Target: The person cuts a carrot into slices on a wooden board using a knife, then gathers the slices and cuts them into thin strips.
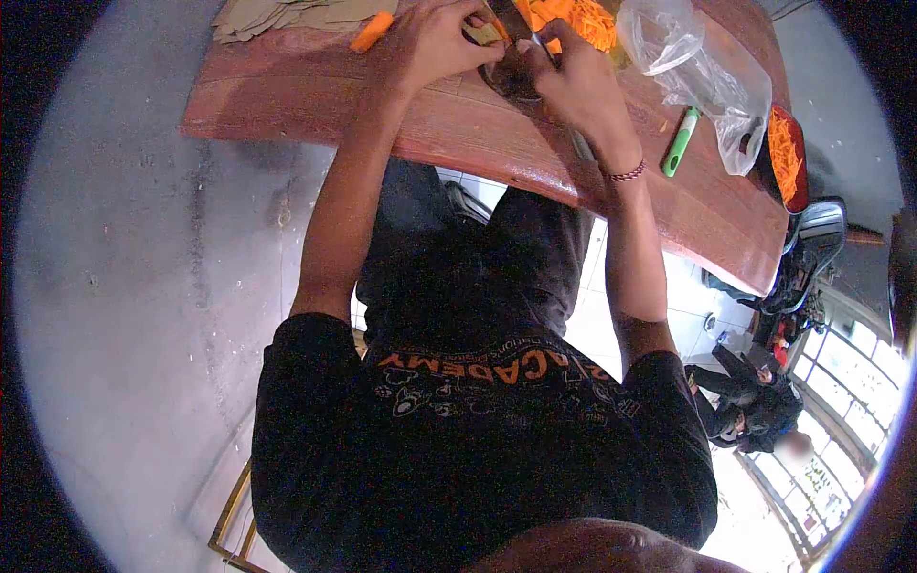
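Head view, left hand [430, 43] and right hand [573, 81] grip closed on dark round piece [511, 76], axis unclear

Both arms reach forward, bare below short black sleeves, elbows slightly bent, forearms converging toward the top of the view. Left hand [425, 43] seen from the back, wrist straight, fingers curled inward with tips pointing toward the right hand. Right hand [573, 81] also back-up, knuckles raised, fingers bent and pinched, tips meeting the left fingertips. The two sets of fingertips press close together; what sits between them is mostly hidden by the fingers. Right wrist carries a thin braided band [626, 173] just behind the hand. Thumbs tucked under, not clearly visible. Exact grip of either hand can't be made out.
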A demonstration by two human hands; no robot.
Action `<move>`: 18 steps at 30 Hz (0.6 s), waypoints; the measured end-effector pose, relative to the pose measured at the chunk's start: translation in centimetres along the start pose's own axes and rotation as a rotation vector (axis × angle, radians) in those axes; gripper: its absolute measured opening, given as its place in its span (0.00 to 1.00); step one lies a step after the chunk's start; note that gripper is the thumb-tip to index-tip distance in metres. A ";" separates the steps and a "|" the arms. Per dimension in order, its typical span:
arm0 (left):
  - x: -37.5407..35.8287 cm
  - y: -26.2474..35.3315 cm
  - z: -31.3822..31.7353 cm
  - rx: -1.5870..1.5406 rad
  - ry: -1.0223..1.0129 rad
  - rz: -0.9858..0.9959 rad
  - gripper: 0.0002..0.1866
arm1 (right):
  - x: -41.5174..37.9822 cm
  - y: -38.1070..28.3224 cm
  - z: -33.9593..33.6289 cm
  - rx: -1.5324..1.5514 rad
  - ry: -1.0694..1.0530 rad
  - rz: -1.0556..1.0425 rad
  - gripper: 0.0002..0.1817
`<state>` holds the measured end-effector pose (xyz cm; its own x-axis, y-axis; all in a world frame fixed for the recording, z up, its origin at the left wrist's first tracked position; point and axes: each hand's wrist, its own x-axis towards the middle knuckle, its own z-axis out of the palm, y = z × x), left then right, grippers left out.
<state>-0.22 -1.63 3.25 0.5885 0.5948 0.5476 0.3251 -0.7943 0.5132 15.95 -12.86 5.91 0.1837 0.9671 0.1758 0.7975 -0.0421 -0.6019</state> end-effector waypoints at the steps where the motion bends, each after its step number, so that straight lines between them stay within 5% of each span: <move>1: 0.0 0.0 0.0 -0.007 0.006 -0.011 0.20 | 0.0 -0.1 0.1 -0.006 0.014 0.000 0.20; 6: -0.6 -3.8 2.7 0.046 0.030 0.050 0.22 | 0.1 -0.1 0.0 0.022 0.006 0.028 0.19; 9: -0.5 -2.3 1.7 0.035 -0.120 -0.218 0.19 | 0.3 0.0 0.0 0.002 0.017 0.009 0.19; 18: 0.0 -0.5 -0.3 -0.009 0.066 0.138 0.17 | 0.5 0.4 0.2 -0.027 -0.023 0.065 0.21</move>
<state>-0.65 -1.14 3.20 0.5767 0.4874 0.6557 0.2377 -0.8679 0.4361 16.23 -12.36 5.65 0.2229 0.9675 0.1192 0.7993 -0.1114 -0.5906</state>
